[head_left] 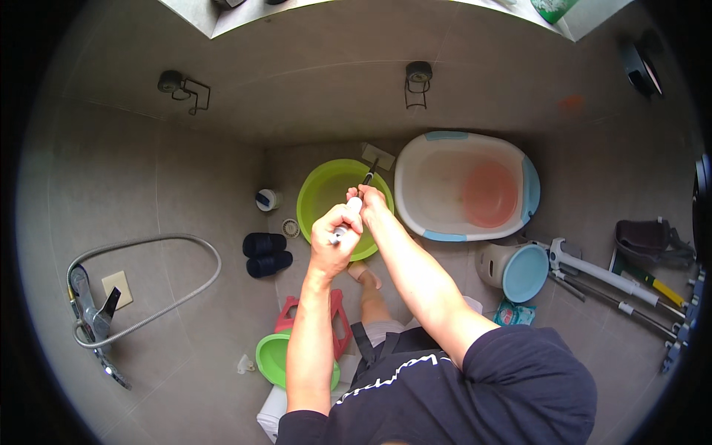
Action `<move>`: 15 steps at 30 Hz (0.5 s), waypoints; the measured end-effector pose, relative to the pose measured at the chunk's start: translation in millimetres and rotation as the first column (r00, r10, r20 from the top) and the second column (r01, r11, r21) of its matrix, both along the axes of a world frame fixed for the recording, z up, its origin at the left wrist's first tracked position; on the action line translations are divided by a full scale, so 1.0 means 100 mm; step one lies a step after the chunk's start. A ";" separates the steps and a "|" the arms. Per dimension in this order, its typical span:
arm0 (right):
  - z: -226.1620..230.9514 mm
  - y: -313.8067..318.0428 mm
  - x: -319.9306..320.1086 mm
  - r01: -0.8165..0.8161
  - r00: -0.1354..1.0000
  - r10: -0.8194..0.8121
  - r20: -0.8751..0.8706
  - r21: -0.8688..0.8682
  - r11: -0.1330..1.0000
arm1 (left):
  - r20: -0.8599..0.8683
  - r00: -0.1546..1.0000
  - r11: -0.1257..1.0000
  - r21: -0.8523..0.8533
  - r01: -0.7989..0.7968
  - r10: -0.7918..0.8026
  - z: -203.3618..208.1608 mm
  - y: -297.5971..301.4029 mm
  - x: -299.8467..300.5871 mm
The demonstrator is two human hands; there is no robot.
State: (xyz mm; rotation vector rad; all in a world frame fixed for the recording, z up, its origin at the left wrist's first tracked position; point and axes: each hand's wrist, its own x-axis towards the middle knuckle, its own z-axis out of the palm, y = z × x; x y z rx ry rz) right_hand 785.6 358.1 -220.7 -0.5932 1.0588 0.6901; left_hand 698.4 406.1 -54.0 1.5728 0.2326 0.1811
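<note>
Both of my hands are closed around one long-handled cleaning tool with a dark shaft (368,178); it could be a scrubber or a small mop. My left hand (337,231) wraps the pale upper end, nearest to me. Farther along, my right hand (373,202) grips the pole just before the dark part. A pale, flat rectangular head (379,156) sits at the far end, by the wall's foot. Beneath my hands and the pole is a lime-green basin (310,185), partly covered by them. What lies under the tool's head cannot be seen.
On the right stands a white and blue baby bathtub (426,200) holding a pink basin (493,194). A pail with a light-blue top (525,273) and several poles (615,282) are nearer right. Dark slippers (267,254), a red stool (342,320) and a green basin (273,362) are left.
</note>
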 end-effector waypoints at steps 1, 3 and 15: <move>-0.04 -0.02 0.01 0.036 0.999 -0.036 -0.020 0.009 0.999 | -0.049 0.997 0.998 -0.021 0.066 -0.067 0.03 0.02 0.02; -0.12 -0.07 0.00 0.108 0.994 -0.107 -0.036 0.036 0.994 | -0.042 0.993 0.993 -0.006 0.114 -0.114 0.09 0.00 0.07; 0.16 0.18 0.06 -0.119 0.980 0.136 0.145 -0.120 0.986 | 0.057 0.997 0.994 -0.095 -0.044 0.049 0.12 0.18 0.03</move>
